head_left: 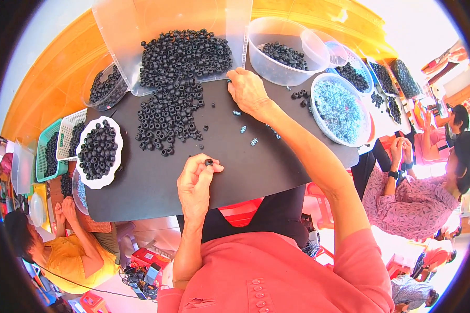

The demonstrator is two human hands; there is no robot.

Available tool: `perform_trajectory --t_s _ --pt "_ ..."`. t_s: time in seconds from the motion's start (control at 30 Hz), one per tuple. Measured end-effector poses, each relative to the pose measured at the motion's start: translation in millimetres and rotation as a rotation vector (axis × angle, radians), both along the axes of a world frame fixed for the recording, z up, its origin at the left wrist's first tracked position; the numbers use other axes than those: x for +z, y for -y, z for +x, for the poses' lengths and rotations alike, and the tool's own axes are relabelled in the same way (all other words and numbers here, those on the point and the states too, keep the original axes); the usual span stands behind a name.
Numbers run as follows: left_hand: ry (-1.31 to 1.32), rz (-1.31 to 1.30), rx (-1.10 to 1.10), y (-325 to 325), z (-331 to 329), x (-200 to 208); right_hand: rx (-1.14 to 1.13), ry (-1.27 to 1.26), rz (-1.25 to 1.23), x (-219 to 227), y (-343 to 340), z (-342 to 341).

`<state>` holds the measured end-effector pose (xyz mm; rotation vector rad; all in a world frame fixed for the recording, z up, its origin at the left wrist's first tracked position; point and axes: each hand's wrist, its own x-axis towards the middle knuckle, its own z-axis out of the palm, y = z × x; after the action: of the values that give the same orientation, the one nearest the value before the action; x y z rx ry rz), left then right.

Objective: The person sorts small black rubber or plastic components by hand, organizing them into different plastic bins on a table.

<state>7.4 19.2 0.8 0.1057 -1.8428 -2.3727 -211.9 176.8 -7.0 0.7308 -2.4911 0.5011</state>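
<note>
My left hand (195,183) pinches a small black hollow round part (209,162) between thumb and fingertips, just above the near part of the dark table. Farther off and to the right, my right hand (249,93) has its fingers closed by the front edge of a clear plastic bin (232,78). A dark bluish speck shows at its fingertips, but what they hold is hidden. A heap of black hollow parts (167,117) spills from the bin onto the table. Several small clear-blue ribbed pieces (243,129) lie scattered below my right hand and forearm.
A white scalloped dish (119,148) of black parts stands at the left. On the right are a round tub (277,75) of black parts and a bowl (368,130) of blue pieces. Co-workers sit on both sides: a yellow shirt (83,261) left, a pink patterned top (402,201) right.
</note>
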Motion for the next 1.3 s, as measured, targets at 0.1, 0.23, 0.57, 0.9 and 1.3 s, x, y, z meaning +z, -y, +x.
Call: perform_trajectory --t_s 0.1,0.23,0.57,0.9,1.3 --pt "0.021 -0.025 -0.006 -0.5 -0.4 1.6 0.014 -0.029 -0.009 0.2 1.3 2.0" --pt "0.007 -0.026 0.013 -0.4 0.2 1.5 0.04 -0.012 0.048 2.2 5.4 2.7" --pt "-0.005 0.015 0.001 -0.3 0.6 -0.4 -0.045 0.193 -0.015 17.3 2.9 17.4" --pt "0.026 -0.006 0.024 -1.0 -0.1 2.7 0.391 1.08 -0.68 56.8 8.0 116.1" --pt "0.032 -0.044 0.034 1.5 1.1 -6.3 0.418 0.878 -0.629 53.3 12.9 151.9"
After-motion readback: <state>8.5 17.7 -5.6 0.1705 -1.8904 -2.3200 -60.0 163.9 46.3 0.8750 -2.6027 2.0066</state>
